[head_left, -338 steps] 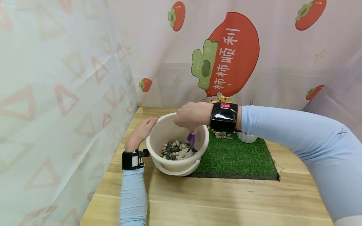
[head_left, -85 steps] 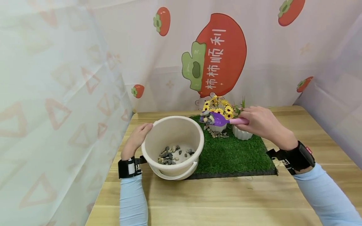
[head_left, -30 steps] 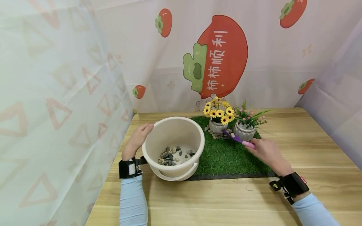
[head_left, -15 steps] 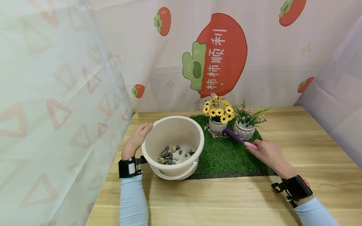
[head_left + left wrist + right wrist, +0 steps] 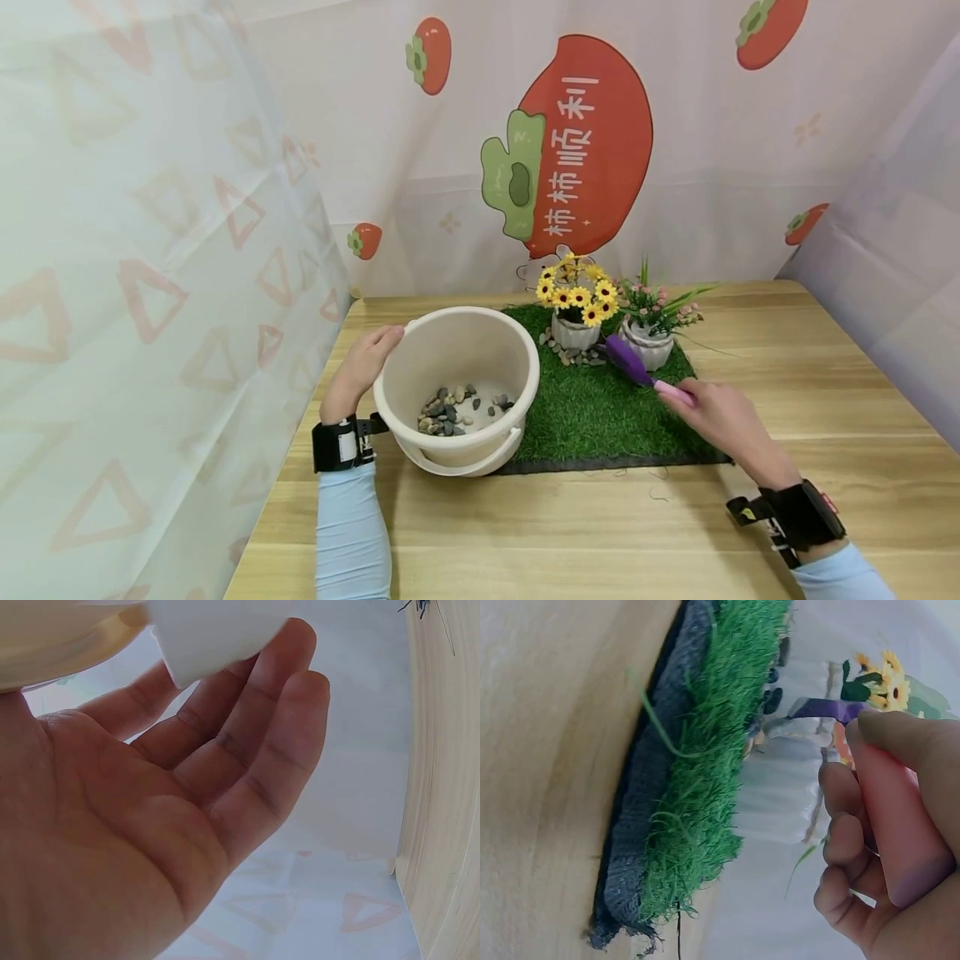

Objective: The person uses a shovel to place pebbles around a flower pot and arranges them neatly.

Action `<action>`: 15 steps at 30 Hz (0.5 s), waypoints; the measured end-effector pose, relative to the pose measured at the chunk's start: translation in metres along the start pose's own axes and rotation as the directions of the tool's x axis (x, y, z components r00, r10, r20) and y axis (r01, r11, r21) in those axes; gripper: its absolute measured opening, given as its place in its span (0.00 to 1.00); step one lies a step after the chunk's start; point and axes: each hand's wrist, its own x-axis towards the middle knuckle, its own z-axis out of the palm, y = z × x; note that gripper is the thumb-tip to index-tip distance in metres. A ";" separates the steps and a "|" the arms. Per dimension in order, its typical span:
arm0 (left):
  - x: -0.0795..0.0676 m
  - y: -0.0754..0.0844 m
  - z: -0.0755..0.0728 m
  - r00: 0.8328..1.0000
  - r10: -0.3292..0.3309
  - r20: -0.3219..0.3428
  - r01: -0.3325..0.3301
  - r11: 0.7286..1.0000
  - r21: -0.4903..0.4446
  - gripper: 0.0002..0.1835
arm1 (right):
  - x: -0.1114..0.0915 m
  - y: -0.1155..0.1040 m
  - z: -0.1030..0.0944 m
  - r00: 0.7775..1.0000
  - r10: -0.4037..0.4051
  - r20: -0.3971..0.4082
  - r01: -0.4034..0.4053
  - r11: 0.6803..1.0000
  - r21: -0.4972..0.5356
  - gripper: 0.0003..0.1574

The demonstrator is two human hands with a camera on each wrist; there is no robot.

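My left hand point(image 5: 363, 367) holds the rim of the cream bucket point(image 5: 465, 454) on its left side. In the left wrist view its fingers point(image 5: 277, 750) lie bent against a white part of the bucket. Several grey and tan pebbles point(image 5: 450, 408) lie in the bucket. My right hand point(image 5: 731, 425) grips the pink handle of a small purple garden trowel point(image 5: 628, 360). The blade is tipped over, its back facing up, above the grass beside two flower pots. Pebbles point(image 5: 577, 357) lie around the foot of the pot with yellow flowers point(image 5: 575, 333).
A second white pot point(image 5: 647, 346) with pink flowers and long leaves stands right of the yellow one. Both pots are on a green artificial grass mat point(image 5: 600, 425) on the wooden table point(image 5: 540, 533). A printed curtain point(image 5: 420, 183) hangs behind.
Earlier, the trowel scooped in the bucket, then carried pebbles over to the pots. Over the last second it turned over and drew slightly back towards me. Fewer pebbles lie in the bucket.
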 end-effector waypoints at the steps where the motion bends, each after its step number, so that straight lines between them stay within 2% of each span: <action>1: 0.000 0.000 0.000 1.000 0.003 0.000 -0.003 1.000 0.003 0.27 | -0.001 0.000 0.000 1.000 0.012 0.002 -0.012 1.000 0.017 0.18; 8: 0.001 -0.001 0.002 1.000 0.008 0.003 -0.008 1.000 0.008 0.26 | -0.013 0.001 0.000 0.993 0.112 0.047 -0.118 0.982 0.150 0.27; 12: 0.001 -0.002 0.002 1.000 -0.012 -0.002 0.012 1.000 0.005 0.27 | -0.020 0.004 -0.003 0.985 0.155 0.077 -0.166 0.972 0.164 0.26; 15: 0.000 -0.002 0.001 1.000 -0.028 -0.001 0.028 1.000 0.009 0.28 | -0.023 0.007 -0.005 0.984 0.163 0.068 -0.172 0.972 0.158 0.26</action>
